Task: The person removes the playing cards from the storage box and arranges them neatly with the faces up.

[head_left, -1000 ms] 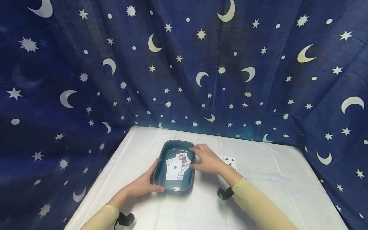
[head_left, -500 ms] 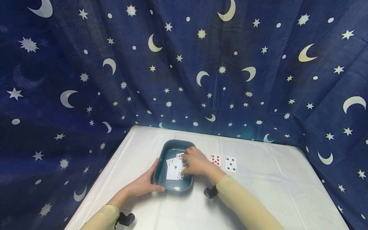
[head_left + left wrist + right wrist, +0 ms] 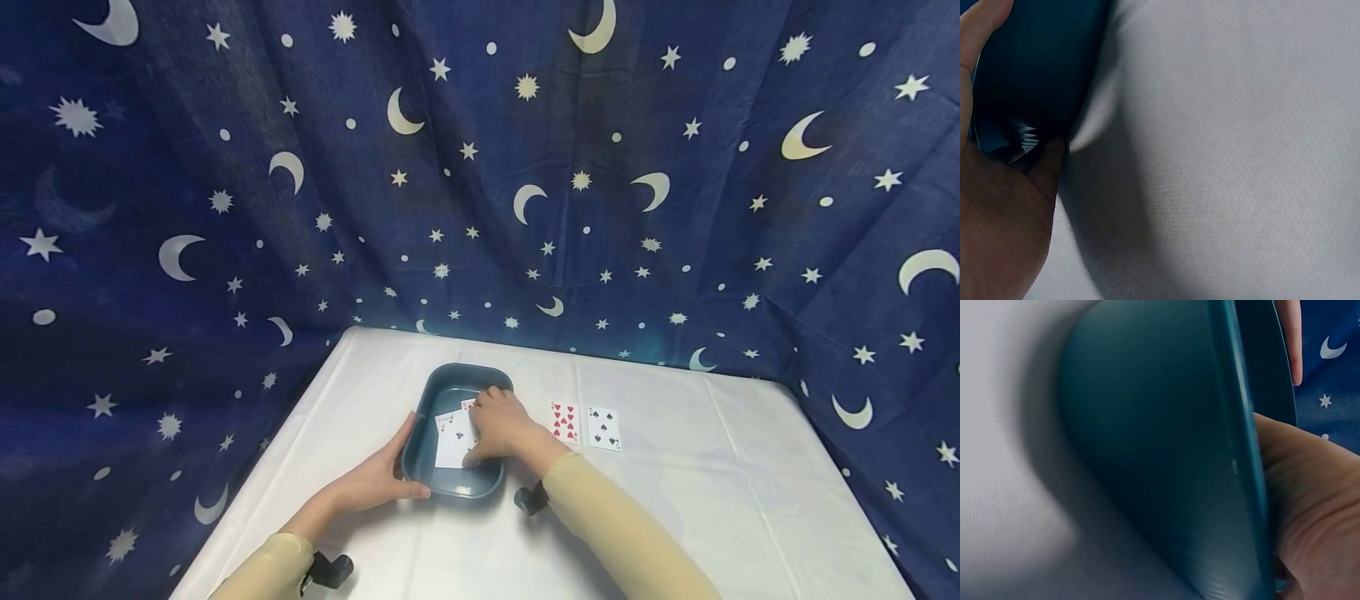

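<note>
A dark teal plastic tray (image 3: pixel 416 450) rests on the white cloth, with several playing cards (image 3: pixel 453 450) lying face up in it, an ace of clubs on top. My left hand (image 3: pixel 375 479) grips the tray's near left side, thumb at the front and fingers along the side; the left wrist view has that hand (image 3: pixel 1004 212) against the tray wall (image 3: pixel 1041 62). Over the cards, inside the tray, is my right hand (image 3: pixel 498 425), fingers bent and thumb low. Its fingertips are hidden, also in the right wrist view, where the tray's rim (image 3: pixel 1244 412) crosses before the hand (image 3: pixel 1316 500).
Right of the tray, a hearts card (image 3: pixel 565 423) and a five of spades (image 3: pixel 604 428) lie face up side by side on the white tablecloth (image 3: pixel 675 492). Behind the table hangs a blue curtain (image 3: pixel 480 208) with moons and stars.
My right hand has moved left from the tray's right rim, in over the cards, covering several of them. The hearts card on the table has come into view. My left hand has stayed put.
</note>
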Demonstrator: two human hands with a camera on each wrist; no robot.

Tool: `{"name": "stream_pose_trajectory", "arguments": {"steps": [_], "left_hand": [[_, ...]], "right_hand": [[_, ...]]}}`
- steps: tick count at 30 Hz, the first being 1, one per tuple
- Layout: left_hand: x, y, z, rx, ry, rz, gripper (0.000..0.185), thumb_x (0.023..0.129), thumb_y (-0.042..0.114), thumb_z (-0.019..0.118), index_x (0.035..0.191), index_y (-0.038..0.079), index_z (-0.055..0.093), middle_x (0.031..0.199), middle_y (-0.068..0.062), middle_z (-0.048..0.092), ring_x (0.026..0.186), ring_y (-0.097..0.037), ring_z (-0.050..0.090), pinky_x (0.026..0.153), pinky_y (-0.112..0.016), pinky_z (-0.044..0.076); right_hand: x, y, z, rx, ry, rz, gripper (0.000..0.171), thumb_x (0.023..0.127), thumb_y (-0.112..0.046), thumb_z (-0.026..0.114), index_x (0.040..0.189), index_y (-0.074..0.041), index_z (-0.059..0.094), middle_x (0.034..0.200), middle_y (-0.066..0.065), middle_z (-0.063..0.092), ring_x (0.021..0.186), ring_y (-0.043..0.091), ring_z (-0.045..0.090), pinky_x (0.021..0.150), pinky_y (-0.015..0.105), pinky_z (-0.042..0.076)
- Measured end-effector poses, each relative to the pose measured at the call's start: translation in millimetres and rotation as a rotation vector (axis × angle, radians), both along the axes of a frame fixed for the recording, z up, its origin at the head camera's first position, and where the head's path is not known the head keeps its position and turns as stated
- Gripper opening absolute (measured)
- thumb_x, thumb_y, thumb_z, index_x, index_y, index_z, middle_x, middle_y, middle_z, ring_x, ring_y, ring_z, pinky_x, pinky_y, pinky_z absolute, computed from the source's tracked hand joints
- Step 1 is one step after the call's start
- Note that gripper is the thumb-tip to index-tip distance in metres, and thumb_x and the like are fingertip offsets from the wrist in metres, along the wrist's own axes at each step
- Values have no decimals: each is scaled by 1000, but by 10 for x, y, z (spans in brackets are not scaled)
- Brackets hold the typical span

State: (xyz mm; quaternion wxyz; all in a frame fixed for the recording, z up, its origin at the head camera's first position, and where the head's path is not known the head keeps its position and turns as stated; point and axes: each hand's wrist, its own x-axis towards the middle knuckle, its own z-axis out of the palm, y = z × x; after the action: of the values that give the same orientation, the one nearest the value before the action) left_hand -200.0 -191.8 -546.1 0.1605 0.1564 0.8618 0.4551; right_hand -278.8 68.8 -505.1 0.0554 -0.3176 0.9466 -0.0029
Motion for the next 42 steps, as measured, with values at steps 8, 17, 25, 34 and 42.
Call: {"name": "stream_pose_trajectory", "arguments": {"steps": [8,17,25,34,42], "left_hand": [[-6,2,7,-4,2,-1,132,77,45,89,166,21,-7,172,-2,0,156,-27,6,123,-51,17],[-16,-5,7,10,1,-13,132,79,42,89,165,21,-8,172,1,-1,156,-25,4,123,-49,16],[-13,-12,-5,16,4,-12,131,79,42,89,166,21,-7,172,2,-1,156,-24,4,123,-49,15],[-6,-16,-12,15,-1,-9,132,78,42,89,165,20,-7,172,3,-1,156,-24,4,123,-48,16],[-1,-14,-7,13,-3,-7,131,79,42,89,166,20,-7,172,2,-1,156,-25,5,123,-49,17]], "right_hand": [[-22,-24,-53,28,5,-23,99,65,-78,79,135,-9,67,137,8,59,119,24,48,106,41,41],[-5,-50,-59,62,32,-31,97,64,-77,80,133,-9,68,136,7,60,119,24,48,105,42,40],[3,-70,-65,65,44,-35,95,64,-76,80,131,-10,69,134,7,61,117,24,48,103,41,41],[14,-82,-67,54,31,-42,92,65,-73,82,130,-9,70,132,7,61,118,25,48,103,42,41],[7,-93,-93,55,35,-37,89,65,-73,82,126,-10,71,128,6,62,114,23,49,103,42,41]]}}
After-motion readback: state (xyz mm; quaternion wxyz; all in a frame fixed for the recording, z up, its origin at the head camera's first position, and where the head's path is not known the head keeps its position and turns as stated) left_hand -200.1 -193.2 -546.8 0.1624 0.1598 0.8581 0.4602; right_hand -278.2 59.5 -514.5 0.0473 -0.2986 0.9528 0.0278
